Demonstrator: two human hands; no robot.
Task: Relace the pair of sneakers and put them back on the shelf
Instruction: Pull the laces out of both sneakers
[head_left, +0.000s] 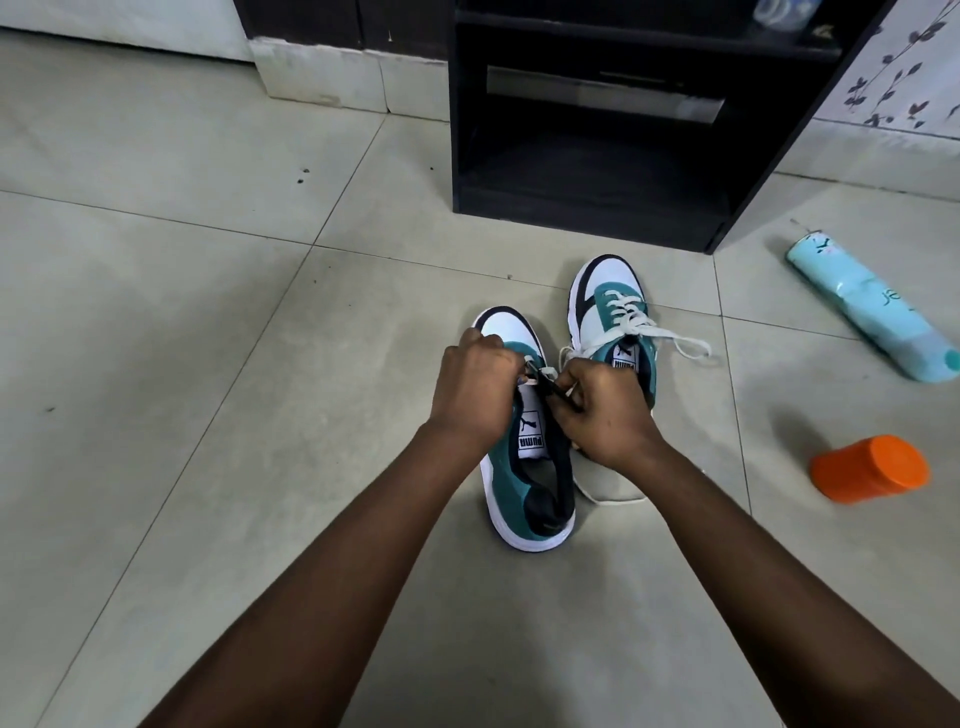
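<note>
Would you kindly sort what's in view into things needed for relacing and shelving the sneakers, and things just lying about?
Job: near sneaker, its lace pinched by left hand and right hand; far sneaker; black shelf.

Lying about: turquoise bottle, orange jar.

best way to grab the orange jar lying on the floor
Grip the orange jar across its round body from above, fingers on either side. It lies on its side on the floor, lid end toward the right, with bare tile all round, so nothing blocks a top-down reach.

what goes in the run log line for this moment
stage: lacing near sneaker | left hand: pinches lace | right hand: pinches lace | far sneaker: laced, on floor | shelf: no sneakers
</note>
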